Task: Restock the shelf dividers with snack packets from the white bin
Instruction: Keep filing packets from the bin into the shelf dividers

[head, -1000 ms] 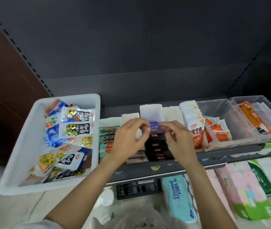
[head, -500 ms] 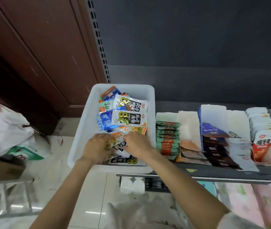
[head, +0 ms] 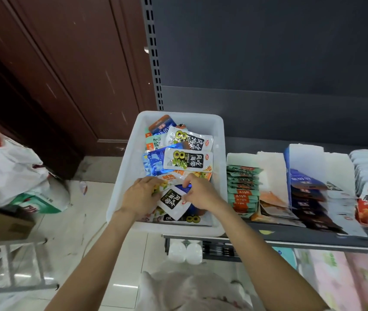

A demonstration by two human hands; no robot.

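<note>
"8" on white packet (head: 187, 162), "LIVE" on green packets (head: 242, 194)

The white bin (head: 124, 176) sat at the shelf's left end, heaped with loose snack packets (head: 187, 161). Beside it, the shelf dividers (head: 270, 167) held upright packet rows.

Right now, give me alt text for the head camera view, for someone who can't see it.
Both bare hands, left hand and right hand, reach into a white bin of mixed snack packets, handling a white-and-black packet. To the right, shelf dividers hold rows of stacked packets.
</note>
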